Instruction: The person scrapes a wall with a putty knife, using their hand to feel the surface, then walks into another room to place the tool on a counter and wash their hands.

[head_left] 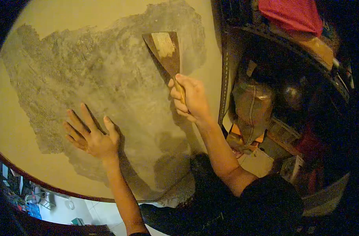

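Observation:
My right hand [190, 97] is wrapped round the handle of a putty knife [172, 59]. Its wide, dark blade points up, with a pale smear across the middle, and its edge lies over the upper right of a grey, rough patch [89, 67] on a yellowish wall [14, 114]. Over the lower left of that patch, my left hand [93, 135] is spread with nothing in it, palm toward the surface. Shadows of both arms fall on the wall beside them.
On the right, past a dark studded edge [225, 67], stand shelves with a clear plastic-wrapped bag [253, 102], a red cloth item [291, 15] and boxes [283, 137]. At the lower left, a white tiled floor [65, 206] shows with assorted items.

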Motion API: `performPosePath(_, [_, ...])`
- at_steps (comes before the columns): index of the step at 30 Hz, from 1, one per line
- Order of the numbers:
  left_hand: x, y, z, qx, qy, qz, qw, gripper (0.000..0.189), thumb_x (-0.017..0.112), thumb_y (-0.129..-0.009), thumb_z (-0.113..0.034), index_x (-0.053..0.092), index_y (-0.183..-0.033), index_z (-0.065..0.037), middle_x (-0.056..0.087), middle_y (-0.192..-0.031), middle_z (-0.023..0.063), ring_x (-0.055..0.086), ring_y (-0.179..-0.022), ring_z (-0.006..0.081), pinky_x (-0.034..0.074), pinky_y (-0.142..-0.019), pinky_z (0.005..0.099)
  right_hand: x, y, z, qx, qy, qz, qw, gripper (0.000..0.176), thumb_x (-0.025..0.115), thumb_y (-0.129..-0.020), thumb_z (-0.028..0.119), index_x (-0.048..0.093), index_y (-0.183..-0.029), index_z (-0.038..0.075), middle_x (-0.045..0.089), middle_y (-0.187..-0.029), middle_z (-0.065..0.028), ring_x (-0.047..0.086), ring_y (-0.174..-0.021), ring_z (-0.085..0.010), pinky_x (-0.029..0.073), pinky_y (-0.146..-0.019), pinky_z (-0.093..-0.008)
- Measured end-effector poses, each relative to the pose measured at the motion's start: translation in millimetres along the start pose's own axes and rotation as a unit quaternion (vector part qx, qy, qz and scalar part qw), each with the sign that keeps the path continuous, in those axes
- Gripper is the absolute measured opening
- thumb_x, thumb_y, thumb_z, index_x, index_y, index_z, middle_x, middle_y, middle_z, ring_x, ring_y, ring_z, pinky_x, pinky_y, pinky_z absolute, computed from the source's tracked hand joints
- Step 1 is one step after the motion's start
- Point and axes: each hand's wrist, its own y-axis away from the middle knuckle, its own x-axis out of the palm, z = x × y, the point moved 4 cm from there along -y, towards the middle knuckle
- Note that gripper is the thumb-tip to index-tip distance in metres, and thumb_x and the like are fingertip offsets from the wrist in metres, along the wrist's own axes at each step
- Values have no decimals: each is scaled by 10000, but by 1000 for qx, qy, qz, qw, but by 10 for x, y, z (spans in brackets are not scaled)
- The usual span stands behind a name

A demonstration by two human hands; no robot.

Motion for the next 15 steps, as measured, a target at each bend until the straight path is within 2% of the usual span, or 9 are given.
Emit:
performPosePath(2, [-12,6,-6,4,-11,1,1000,582,508,-904,-452,483,-1438,-220,316,-1559,110,253,-1425,386,151,-1160,536,-11,42,-18,-17,-1,-1,1000,299,450,-1019,310,559,-923,48,451,-566,10,310,-317,-54,215,-271,-229])
performPosePath(4, [-15,2,5,6,-25,-2,1000,581,505,-906,-453,485,-1436,-217,317,-1559,111,253,-1425,384,150,-1161,533,-61,176,-144,34,-11,-6,999,300,444,-1023,315,557,-926,55,441,-563,11,299,-317,-55,208,-274,-225])
performPosePath(7, [-17,10,-15,7,-34,-2,999,578,506,-906,-449,487,-1434,-216,311,-1562,111,255,-1426,379,150,-1162,529,-99,193,-129,51,-31,6,998,290,444,-1024,313,555,-928,63,436,-567,11,291,-319,-58,206,-276,-224])
performPosePath(10, [-13,11,-29,5,-28,2,1000,579,508,-903,-445,484,-1435,-217,303,-1566,111,256,-1426,379,152,-1162,530,-65,38,-32,17,-19,19,999,286,431,-1025,309,551,-924,69,435,-572,9,294,-323,-58,212,-281,-223])
performPosePath(13, [-120,62,-82,6,-28,-6,1000,586,516,-897,-437,481,-1437,-212,298,-1568,112,249,-1428,381,152,-1163,529,-157,139,8,25,-42,27,998,271,436,-1018,286,554,-930,59,440,-580,7,301,-323,-63,220,-284,-222])
performPosePath(15, [-2,26,25,-5,-41,23,999,596,528,-886,-422,478,-1439,-206,297,-1568,112,238,-1432,381,138,-1168,526,-174,148,-62,37,-31,25,998,260,437,-1011,265,564,-950,47,449,-586,5,312,-332,-64,232,-296,-222])
